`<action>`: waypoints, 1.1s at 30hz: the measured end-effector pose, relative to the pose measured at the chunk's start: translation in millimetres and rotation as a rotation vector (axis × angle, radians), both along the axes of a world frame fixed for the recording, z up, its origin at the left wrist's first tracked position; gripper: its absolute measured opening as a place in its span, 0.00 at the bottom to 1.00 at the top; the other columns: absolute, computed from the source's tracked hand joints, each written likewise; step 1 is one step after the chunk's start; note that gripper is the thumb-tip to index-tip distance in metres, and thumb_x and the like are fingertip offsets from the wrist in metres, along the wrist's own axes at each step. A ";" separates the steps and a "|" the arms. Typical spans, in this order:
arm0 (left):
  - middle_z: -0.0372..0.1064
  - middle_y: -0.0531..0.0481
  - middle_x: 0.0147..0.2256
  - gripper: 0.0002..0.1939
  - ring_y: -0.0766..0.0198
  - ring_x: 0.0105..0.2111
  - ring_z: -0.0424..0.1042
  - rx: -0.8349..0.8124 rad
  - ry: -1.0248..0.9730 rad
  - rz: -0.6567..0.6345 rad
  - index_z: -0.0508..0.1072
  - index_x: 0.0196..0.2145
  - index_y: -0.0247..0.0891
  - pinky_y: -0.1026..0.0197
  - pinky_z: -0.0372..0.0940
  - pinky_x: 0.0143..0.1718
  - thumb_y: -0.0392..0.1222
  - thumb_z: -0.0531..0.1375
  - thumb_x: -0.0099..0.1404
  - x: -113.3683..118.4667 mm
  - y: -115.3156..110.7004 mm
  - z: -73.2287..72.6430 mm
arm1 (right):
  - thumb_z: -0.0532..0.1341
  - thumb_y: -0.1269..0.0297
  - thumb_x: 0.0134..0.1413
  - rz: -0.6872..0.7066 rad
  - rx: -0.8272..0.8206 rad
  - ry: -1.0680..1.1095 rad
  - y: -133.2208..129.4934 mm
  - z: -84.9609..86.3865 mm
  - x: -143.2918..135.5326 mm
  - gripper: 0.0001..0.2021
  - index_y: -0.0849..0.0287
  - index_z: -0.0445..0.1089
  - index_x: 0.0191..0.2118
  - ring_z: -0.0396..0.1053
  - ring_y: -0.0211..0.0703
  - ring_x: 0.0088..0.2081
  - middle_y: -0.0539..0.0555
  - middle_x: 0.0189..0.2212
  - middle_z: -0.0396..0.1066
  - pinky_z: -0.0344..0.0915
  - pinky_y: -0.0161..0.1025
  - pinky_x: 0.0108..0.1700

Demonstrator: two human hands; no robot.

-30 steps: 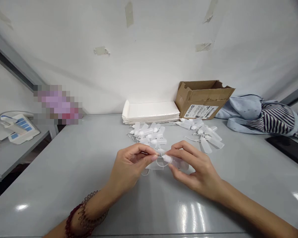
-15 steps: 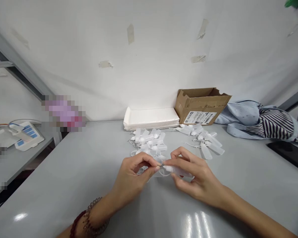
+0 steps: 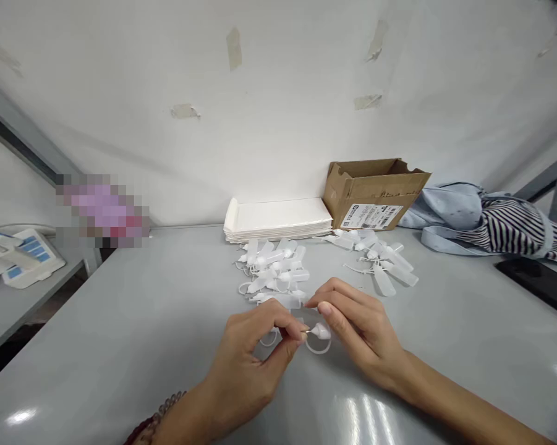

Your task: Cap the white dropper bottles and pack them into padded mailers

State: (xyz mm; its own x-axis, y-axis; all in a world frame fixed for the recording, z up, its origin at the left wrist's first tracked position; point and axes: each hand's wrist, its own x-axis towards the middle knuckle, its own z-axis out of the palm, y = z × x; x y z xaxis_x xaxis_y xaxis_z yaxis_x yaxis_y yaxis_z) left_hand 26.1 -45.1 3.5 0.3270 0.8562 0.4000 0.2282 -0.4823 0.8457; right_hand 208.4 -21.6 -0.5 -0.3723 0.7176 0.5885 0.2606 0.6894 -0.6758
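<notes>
My left hand pinches a thin metallic pin between thumb and fingertips. The pin meets the narrow tip of a white nozzle cap, and a white loop strap hangs below it. Any bottle body behind this cap is hidden by my right hand. My right hand hovers just right of the cap, with fingers stretched and thumb close to the index finger; I see nothing in its fingertips. Beyond both hands lies a pile of small translucent squeeze bottles with white caps and straps. One bottle is partly covered by my left fingers.
Another group of similar bottles lies at right. Behind stand a stack of white padded envelopes and an open cardboard box. Blue and striped fabric and a black phone lie at far right.
The cap and pin have moved slightly down, toward me. My right fingers have shifted off the bottle that showed between them, and its body no longer shows. The view has turned slightly.
</notes>
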 end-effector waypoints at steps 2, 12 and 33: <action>0.70 0.53 0.28 0.09 0.68 0.28 0.69 0.077 0.026 -0.005 0.68 0.29 0.37 0.66 0.64 0.32 0.25 0.55 0.61 0.8 0.0 -2.3 | 0.50 0.74 0.61 0.017 0.020 -0.024 -0.2 -3.8 0.0 0.11 0.65 0.69 0.35 0.63 0.36 0.29 0.54 0.26 0.65 0.62 0.33 0.29; 0.71 0.53 0.31 0.06 0.68 0.32 0.70 0.037 0.094 0.047 0.70 0.35 0.38 0.65 0.65 0.36 0.29 0.59 0.61 0.6 3.1 -2.5 | 0.51 0.72 0.62 -0.036 -0.004 -0.104 0.1 -0.6 4.6 0.11 0.64 0.69 0.33 0.58 0.34 0.23 0.49 0.21 0.59 0.55 0.33 0.24; 0.70 0.53 0.26 0.04 0.68 0.29 0.66 -0.615 -0.182 -0.189 0.75 0.28 0.36 0.66 0.61 0.33 0.39 0.63 0.58 -1.9 13.3 -2.0 | 0.52 0.66 0.62 -0.034 -0.219 -0.023 -1.1 4.7 7.5 0.15 0.63 0.69 0.27 0.55 0.30 0.19 0.47 0.18 0.61 0.52 0.30 0.21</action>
